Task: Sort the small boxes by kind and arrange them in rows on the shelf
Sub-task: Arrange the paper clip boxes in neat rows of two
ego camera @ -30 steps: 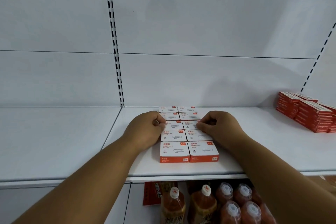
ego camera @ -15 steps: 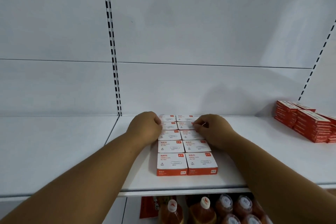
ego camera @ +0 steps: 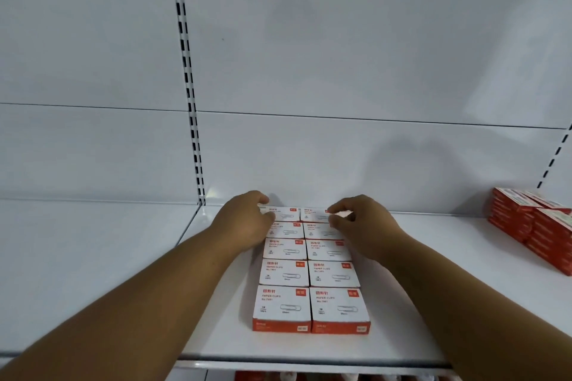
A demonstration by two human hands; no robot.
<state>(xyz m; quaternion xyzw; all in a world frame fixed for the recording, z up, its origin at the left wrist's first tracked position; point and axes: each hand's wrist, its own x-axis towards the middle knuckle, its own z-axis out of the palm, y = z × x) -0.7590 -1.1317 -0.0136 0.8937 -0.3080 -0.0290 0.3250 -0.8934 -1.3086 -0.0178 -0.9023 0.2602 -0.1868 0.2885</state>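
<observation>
Flanking box rows [ego camera: 309,275], open shelf [ego camera: 93,272] leftward

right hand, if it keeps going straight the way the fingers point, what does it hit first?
Likely the left hand: the right hand points left across the rearmost paper clip boxes it touches. Depth unclear; it might pass behind.

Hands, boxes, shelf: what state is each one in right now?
Left hand: fingers curled on the back-left box.
Right hand: fingers curled on the back-right box.
Paper clip boxes: closed, flat, two columns of five.
Red boxes: stacked at the right.
Shelf: white, holding both groups.
</observation>
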